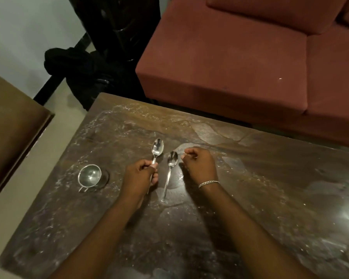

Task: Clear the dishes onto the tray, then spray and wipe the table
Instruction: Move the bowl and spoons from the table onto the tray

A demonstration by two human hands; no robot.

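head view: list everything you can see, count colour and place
spoons: 2, silver, mid table; held spoon in the left hand, loose spoon lying flat between the hands
cup: 1, steel, upright, left part of the table
table: 1, dark brown with white smears, centre
sofa: 1, rust red, behind the table
bundle: 1, black, on the floor left of the sofa; cloth or bag, cannot tell
side table: 1, brown, left edge
floor: pale, between the two tables
bracelet: 1, silver, right wrist
left hand: grips the held spoon's handle
right hand: fingers curled, nothing seen in it, right of the loose spoon
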